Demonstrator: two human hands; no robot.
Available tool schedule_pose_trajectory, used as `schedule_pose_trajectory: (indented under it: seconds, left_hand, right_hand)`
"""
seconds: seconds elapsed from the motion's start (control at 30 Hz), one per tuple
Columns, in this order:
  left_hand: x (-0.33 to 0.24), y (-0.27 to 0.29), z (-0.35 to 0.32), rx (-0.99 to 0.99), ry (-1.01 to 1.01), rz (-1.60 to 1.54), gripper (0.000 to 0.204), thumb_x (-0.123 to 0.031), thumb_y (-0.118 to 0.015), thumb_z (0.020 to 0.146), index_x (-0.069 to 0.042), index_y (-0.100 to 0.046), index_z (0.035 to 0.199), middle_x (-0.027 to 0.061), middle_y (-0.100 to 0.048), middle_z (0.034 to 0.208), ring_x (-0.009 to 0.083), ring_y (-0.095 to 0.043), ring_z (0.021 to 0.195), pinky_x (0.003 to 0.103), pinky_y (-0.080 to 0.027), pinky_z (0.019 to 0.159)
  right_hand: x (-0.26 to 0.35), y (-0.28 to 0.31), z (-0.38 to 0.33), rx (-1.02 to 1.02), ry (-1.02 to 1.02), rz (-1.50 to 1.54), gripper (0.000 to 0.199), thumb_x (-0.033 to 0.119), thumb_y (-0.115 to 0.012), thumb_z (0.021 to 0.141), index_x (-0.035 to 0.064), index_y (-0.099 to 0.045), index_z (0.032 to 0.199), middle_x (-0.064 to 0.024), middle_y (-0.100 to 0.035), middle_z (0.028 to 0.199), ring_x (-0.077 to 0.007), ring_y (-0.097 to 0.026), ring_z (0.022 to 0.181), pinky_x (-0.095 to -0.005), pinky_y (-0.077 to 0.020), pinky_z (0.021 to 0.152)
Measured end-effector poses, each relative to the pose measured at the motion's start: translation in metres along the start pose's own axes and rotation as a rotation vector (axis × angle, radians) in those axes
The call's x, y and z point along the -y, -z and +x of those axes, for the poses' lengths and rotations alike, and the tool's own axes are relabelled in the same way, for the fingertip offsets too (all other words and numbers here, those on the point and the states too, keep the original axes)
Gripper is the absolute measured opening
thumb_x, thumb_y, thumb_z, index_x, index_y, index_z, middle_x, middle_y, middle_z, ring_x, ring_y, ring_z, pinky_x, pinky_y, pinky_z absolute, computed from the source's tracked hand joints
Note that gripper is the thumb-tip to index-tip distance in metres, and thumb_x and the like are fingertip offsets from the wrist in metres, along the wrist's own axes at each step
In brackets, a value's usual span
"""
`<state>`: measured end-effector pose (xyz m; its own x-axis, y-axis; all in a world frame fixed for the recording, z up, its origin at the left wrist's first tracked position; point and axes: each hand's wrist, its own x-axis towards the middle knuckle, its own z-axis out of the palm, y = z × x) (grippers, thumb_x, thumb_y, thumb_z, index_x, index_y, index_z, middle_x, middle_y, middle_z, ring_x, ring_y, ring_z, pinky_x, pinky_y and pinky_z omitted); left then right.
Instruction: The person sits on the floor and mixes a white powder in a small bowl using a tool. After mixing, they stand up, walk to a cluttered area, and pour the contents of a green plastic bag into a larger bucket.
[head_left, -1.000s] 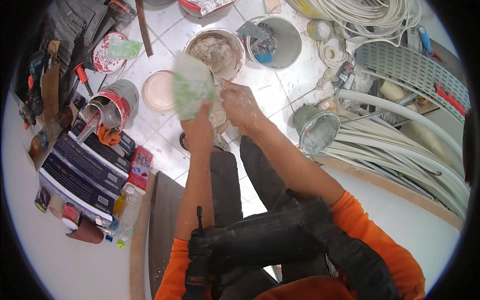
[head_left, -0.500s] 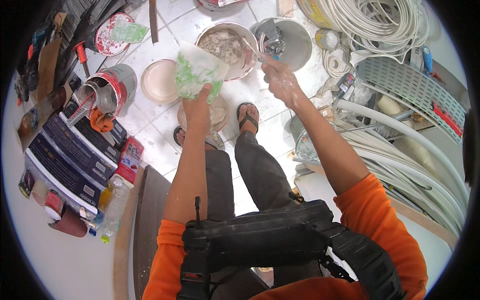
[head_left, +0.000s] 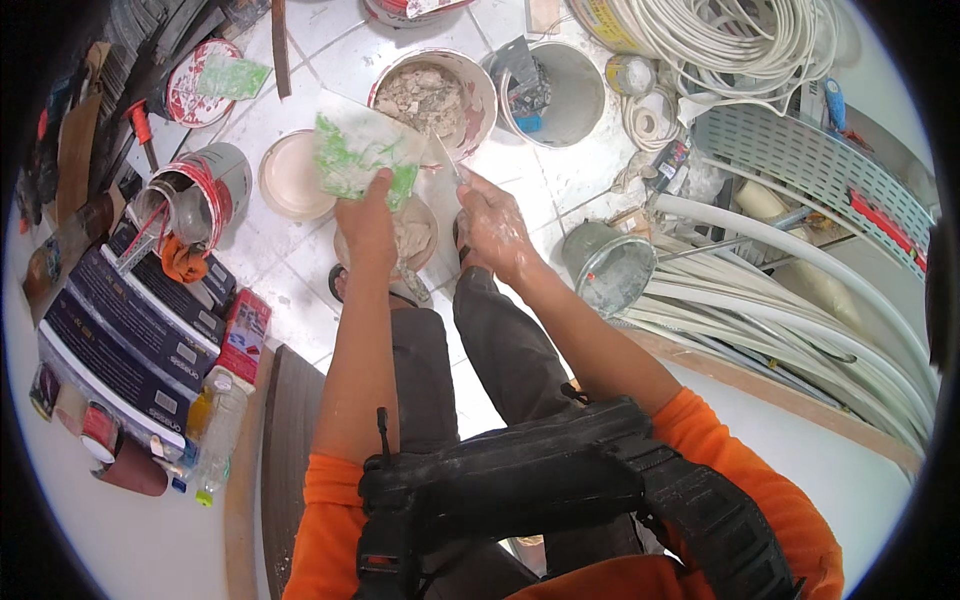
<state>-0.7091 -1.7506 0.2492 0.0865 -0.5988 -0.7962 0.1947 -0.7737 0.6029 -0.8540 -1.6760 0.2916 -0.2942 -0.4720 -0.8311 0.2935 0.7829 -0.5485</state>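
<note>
The green-smeared board [head_left: 366,150] is above the tiled floor [head_left: 548,178]; at its six o'clock the left hand [head_left: 366,226] pinches it, thumb on top, fingers mostly hidden. At four, the right hand [head_left: 495,224] curls its fingers round a scraper [head_left: 448,157]. At two I see a bucket [head_left: 481,117] of mix [head_left: 418,100].

Building/renovation site: plaster-caked bucket [head_left: 484,112], splattered tile floor [head_left: 345,62], cable coils [head_left: 660,28] upper right, perforated tray [head_left: 800,160] below them.

Two hands [head_left: 367,226], two green-white sheets [head_left: 360,148]
</note>
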Motion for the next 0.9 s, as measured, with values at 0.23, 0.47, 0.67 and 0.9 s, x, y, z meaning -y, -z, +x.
schedule_pose_trajectory:
  seconds: [0.23, 0.47, 0.67, 0.9]
  left_hand:
    - [-0.028, 0.002, -0.045, 0.198, 0.095, 0.478, 0.043, -0.007, -0.07, 0.089, 0.005, -0.06, 0.129, 0.0133, -0.069, 0.117, 0.0234, -0.066, 0.104, 0.035, -0.052, 0.09]
    - [-0.002, 0.015, -0.018, 0.17, 0.08, 0.311, 0.039, -0.01, -0.07, 0.09, 0.003, -0.063, 0.126, 0.0134, -0.069, 0.114, 0.0227, -0.068, 0.098, 0.036, -0.055, 0.08]
    - [0.027, 0.03, 0.03, 0.123, 0.24, 0.052, 0.043, -0.015, -0.072, 0.09, 0.004, -0.063, 0.128, 0.0153, -0.07, 0.117, 0.0239, -0.068, 0.097, 0.038, -0.054, 0.077]
    - [0.018, 0.022, 0.017, 0.211, 0.193, 0.03, 0.051, -0.005, -0.074, 0.089, 0.005, -0.057, 0.136, 0.0144, -0.067, 0.125, 0.0254, -0.068, 0.104, 0.038, -0.056, 0.088]
  right_hand:
    - [0.019, -0.013, -0.042, 0.012, 0.462, -1.089, 0.043, 0.017, -0.058, 0.095, 0.0274, -0.065, 0.137, -0.0139, -0.071, 0.083, -0.0278, -0.072, 0.078, -0.0404, -0.0555, 0.075]
    - [-0.002, -0.017, -0.01, 0.039, 0.819, -1.064, 0.04, 0.01, -0.056, 0.093, 0.0064, -0.063, 0.131, -0.0134, -0.073, 0.089, -0.0307, -0.071, 0.076, -0.0426, -0.0568, 0.066]
    - [0.035, -0.037, -0.034, 0.051, 0.645, -1.381, 0.047, 0.014, -0.058, 0.093, 0.0074, -0.056, 0.139, -0.0111, -0.071, 0.081, -0.0241, -0.071, 0.083, -0.0379, -0.057, 0.065]
    - [0.018, 0.03, 0.015, -0.348, 0.654, -0.604, 0.045, 0.023, -0.063, 0.098, 0.0077, -0.059, 0.14, -0.0225, -0.074, 0.105, -0.0376, -0.072, 0.094, -0.0452, -0.0556, 0.079]
